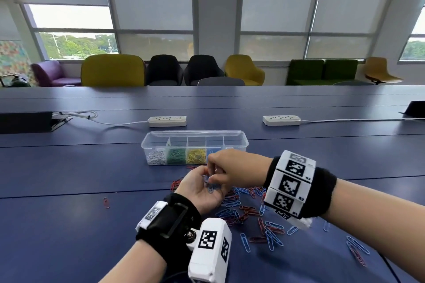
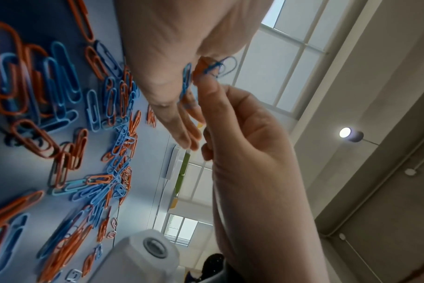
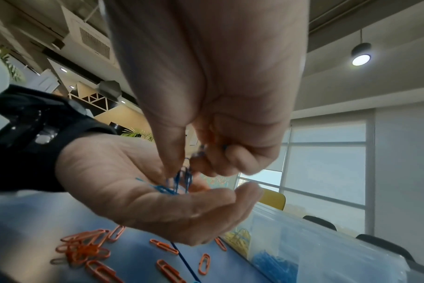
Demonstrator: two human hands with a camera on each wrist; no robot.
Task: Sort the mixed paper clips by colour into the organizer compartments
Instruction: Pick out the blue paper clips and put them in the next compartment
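Observation:
My left hand [image 1: 197, 190] is held palm up above the table, cupped, with several blue paper clips [image 1: 210, 187] lying in it. My right hand [image 1: 224, 171] reaches down into that palm, and its thumb and fingertips pinch some of the blue clips [image 3: 176, 181]. The left wrist view shows the same pinch on the blue clips [image 2: 218, 66]. Just behind the hands stands the clear organizer [image 1: 194, 132]. It holds white [image 1: 156, 157], green [image 1: 176, 156], yellow [image 1: 196, 156] and blue [image 1: 212, 151] clips in separate compartments. Its right end is hidden by my right hand.
Loose red and blue clips [image 1: 250, 211] are scattered on the blue table under and to the right of my hands. One red clip [image 1: 106, 202] lies alone at the left. Two white power strips [image 1: 167, 121] [image 1: 281, 120] lie behind the organizer.

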